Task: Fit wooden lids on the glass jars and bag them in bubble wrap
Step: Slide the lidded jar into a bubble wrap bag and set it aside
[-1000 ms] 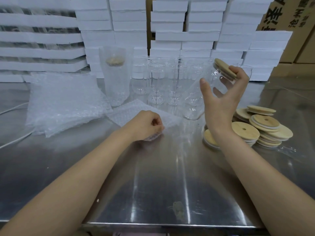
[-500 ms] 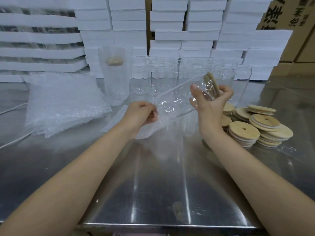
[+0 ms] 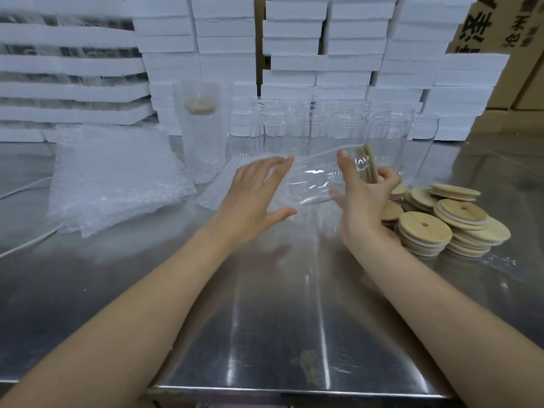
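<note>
I am looking down from the head camera at a steel table [image 3: 265, 319], with both bare forearms reaching away from me.

The right hand [image 3: 365, 198] is gripping a clear glass jar [image 3: 312, 181] near its mouth. The thumb is lying across the glass on top and the fingers are curling round the far side. The jar is lying almost on its side in the air above the table, with its base pointing left. A wooden lid [image 3: 369, 163] is sitting on its mouth, edge-on to me.

The left hand [image 3: 253, 198] is wide open, with fingers straight and spread and the thumb held apart. It is cupping the jar's base end. I cannot tell whether the fingertips are touching the glass.

A flat bubble wrap bag [image 3: 217, 187] is lying on the table just beyond the left hand. A stack of bubble wrap bags [image 3: 117, 178] is resting further left. A wrapped jar [image 3: 200, 131] is standing upright behind it, beside a row of empty jars [image 3: 309, 128]. A pile of wooden lids [image 3: 441, 222] is sitting just right of the right wrist. White foam boxes [image 3: 294, 54] are stacked along the back.
</note>
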Demonstrator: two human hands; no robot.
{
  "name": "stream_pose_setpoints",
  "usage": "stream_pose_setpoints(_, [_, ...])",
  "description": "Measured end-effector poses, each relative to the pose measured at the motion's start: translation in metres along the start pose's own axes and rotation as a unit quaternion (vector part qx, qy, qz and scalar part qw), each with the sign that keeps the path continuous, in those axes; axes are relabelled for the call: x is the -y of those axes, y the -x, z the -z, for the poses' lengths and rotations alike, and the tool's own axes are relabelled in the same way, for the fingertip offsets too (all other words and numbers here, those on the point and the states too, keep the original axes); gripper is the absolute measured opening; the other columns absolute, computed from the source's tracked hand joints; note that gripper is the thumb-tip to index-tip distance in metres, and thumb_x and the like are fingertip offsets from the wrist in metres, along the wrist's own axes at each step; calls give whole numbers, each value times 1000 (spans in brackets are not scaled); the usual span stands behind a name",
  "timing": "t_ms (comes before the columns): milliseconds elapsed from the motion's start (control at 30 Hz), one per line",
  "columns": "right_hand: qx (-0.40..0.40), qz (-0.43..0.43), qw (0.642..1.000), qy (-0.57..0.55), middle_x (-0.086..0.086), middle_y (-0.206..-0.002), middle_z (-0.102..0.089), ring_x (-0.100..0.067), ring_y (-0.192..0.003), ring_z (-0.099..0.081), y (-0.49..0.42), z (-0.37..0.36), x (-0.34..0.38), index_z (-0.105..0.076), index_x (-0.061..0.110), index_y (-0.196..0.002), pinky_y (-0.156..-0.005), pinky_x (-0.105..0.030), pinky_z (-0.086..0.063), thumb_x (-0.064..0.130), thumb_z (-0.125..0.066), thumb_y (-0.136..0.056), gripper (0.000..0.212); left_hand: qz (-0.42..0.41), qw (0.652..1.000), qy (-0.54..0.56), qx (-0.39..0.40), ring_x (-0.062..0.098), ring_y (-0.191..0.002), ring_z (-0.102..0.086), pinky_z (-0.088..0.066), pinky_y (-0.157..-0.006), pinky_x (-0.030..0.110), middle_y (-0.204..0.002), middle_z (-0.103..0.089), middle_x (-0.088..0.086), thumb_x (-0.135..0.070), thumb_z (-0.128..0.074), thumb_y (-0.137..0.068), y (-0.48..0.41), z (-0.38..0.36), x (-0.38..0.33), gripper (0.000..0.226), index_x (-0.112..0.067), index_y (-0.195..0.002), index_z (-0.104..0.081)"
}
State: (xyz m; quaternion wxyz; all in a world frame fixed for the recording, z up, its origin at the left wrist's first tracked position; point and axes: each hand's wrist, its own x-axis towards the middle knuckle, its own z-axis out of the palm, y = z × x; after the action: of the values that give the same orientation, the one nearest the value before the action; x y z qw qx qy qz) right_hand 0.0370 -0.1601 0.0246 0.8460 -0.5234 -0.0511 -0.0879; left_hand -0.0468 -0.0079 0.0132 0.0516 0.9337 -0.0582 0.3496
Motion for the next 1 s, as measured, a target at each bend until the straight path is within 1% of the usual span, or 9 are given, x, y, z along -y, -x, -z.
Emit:
stream_pose_setpoints(100, [11,-79,997,-18,2,-105,-52,-12,-92,-59,9,-2,-2,-36,26,-92,-83,-39,-57,36,-83,-75,50,-18,999,-30,-23,33,-127,-49,-35,-105,41,-139,-50,16,-39,-75,-81,-1,3,-7,77,-2,-142,-43])
stream_pose_setpoints(200, [52,-134,990,10,2,-89,-56,-16,-86,-56,23,-5,-14,-39,19,-87,-83,-40,-51,39,-82,-75,49,-41,997,-50,-49,34,-122,-54,-41,-102,43,-135,-55,17,-42,-75,-78,-2,6,-19,76,2,-135,-50])
stream_pose_setpoints(367, [104,-229,967,-41,-2,-84,-61,-22,-100,-68,40,-10,-22,-59,2,-115,-83,-36,-50,47,-73,-82,57,-64,995,4,-70,29,-118,-58,-46,-97,38,-133,-58,13,-25,-79,-74,-2,4,-42,72,2,-135,-50])
stream_pose_setpoints(467, [54,-219,973,-40,2,-73,-59,-17,-75,-68,29,-9,-15,-58,12,-96,-53,-26,-46,43,-76,-80,40,-62,997,-5,-36,26,-133,-45,-29,-112,38,-146,-45,11,-47,-78,-71,-8,11,-37,93,-2,-143,-40])
stream_pose_setpoints(533, [14,-208,977,-52,3,-68,-60,-12,-58,-60,23,-6,-8,-58,14,-92,-45,-23,-45,42,-75,-80,35,-53,995,-87,-1,28,-141,-33,-14,-119,44,-153,-35,11,-61,-75,-65,-10,16,-26,109,-7,-149,-31])
stream_pose_setpoints(633, [25,-219,974,-58,-7,-87,-68,-20,-69,-65,20,-2,-1,-64,11,-105,-54,-27,-51,43,-70,-83,39,-23,982,-182,40,30,-145,-24,-4,-120,47,-155,-30,12,-42,-82,-69,-7,16,-14,111,-14,-153,-17])
stream_pose_setpoints(733, [84,-216,973,-2,-6,-86,-65,-19,-69,-64,28,-3,-5,-60,19,-93,-59,-27,-48,48,-61,-87,30,-28,979,-203,19,34,-134,-41,-17,-118,51,-142,-46,16,-23,-89,-62,-4,13,-15,107,-11,-150,-30])
stream_pose_setpoints(867, [169,-223,956,84,0,-125,-60,-19,-110,-62,37,-5,-14,-47,24,-125,-98,-42,-48,61,-46,-91,50,-61,971,-227,-31,35,-122,-53,-29,-112,54,-129,-58,16,-16,-94,-45,-3,11,-20,109,-9,-142,-45])
stream_pose_setpoints(1000, [240,-234,939,76,-12,-137,-54,-22,-113,-62,34,-6,-10,-46,19,-135,-86,-36,-45,56,-39,-98,53,-98,960,-254,-64,31,-119,-57,-31,-111,52,-127,-61,11,-8,-89,-52,-2,11,-19,96,-11,-140,-50])
